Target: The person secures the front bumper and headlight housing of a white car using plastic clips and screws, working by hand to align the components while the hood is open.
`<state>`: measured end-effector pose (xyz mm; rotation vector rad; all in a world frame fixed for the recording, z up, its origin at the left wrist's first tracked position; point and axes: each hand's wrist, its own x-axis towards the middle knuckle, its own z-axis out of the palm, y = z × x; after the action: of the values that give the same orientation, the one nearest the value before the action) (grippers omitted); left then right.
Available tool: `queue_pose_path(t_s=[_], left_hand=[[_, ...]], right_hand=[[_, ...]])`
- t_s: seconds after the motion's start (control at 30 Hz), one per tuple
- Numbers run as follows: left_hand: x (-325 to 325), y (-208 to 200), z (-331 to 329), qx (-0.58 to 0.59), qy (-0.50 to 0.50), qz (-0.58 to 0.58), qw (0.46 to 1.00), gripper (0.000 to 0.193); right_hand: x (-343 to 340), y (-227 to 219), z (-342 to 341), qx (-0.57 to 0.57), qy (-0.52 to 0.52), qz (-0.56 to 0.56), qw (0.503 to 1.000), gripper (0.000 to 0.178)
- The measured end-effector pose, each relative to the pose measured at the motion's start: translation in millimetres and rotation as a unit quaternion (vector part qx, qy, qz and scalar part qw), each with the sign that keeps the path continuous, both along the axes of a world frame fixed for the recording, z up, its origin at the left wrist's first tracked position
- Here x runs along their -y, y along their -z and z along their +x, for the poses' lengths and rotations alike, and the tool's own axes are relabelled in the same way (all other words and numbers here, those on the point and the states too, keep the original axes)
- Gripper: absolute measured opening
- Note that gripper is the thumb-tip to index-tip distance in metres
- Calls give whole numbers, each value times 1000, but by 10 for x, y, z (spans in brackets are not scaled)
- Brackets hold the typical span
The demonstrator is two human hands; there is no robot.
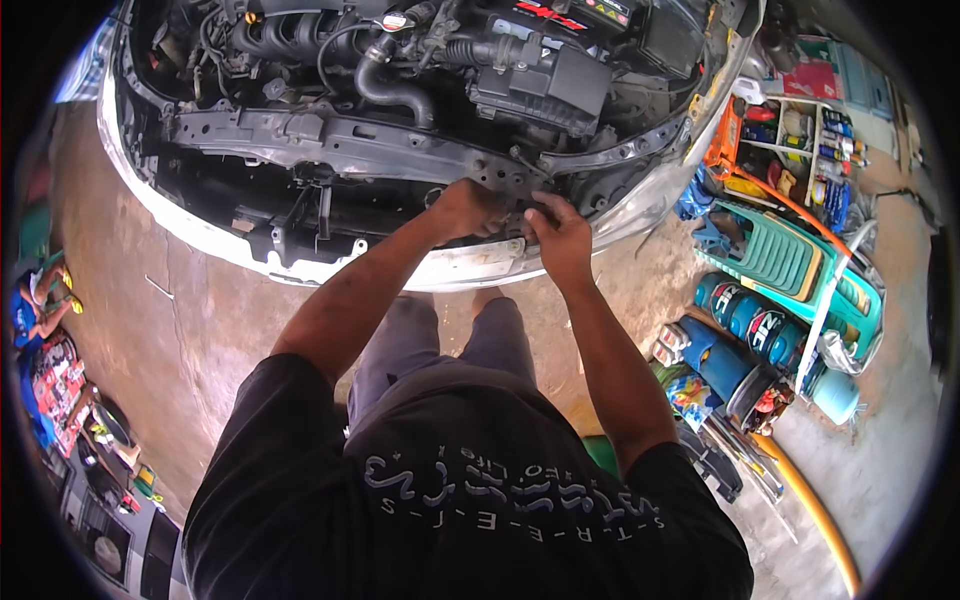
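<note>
Both of my hands work at the front of a car with its engine bay exposed. My left hand is curled closed just in front of the grey metal crossmember, and what its fingers hold is hidden. Close beside it on the right, my right hand has thumb and fingers bent together around a small dark part that I cannot make out. Below both hands runs the white front bumper. Behind the crossmember are a black curved radiator hose and a black air filter box.
A stack of green plastic chairs, blue drums and a shelf of bottles stand on the right. A yellow pipe lies on the floor there. Assorted items and a thin metal rod lie on the left.
</note>
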<state>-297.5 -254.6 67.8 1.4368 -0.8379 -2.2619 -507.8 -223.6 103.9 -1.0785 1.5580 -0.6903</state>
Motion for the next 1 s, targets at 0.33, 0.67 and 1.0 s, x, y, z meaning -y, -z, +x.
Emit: queue_pose_path(t_s=[0.33, 0.67, 1.0], left_hand=[[-393, 858, -376, 215, 288, -392, 847, 35], [-371, 1093, -422, 164, 302, -259, 903, 34], [-268, 903, -348, 167, 388, -248, 872, 39]], right_hand=[[-498, 39, -379, -141, -117, 4, 983, 23], [-677, 353, -209, -265, -192, -183, 927, 26], [-654, 523, -202, -331, -196, -245, 890, 21]])
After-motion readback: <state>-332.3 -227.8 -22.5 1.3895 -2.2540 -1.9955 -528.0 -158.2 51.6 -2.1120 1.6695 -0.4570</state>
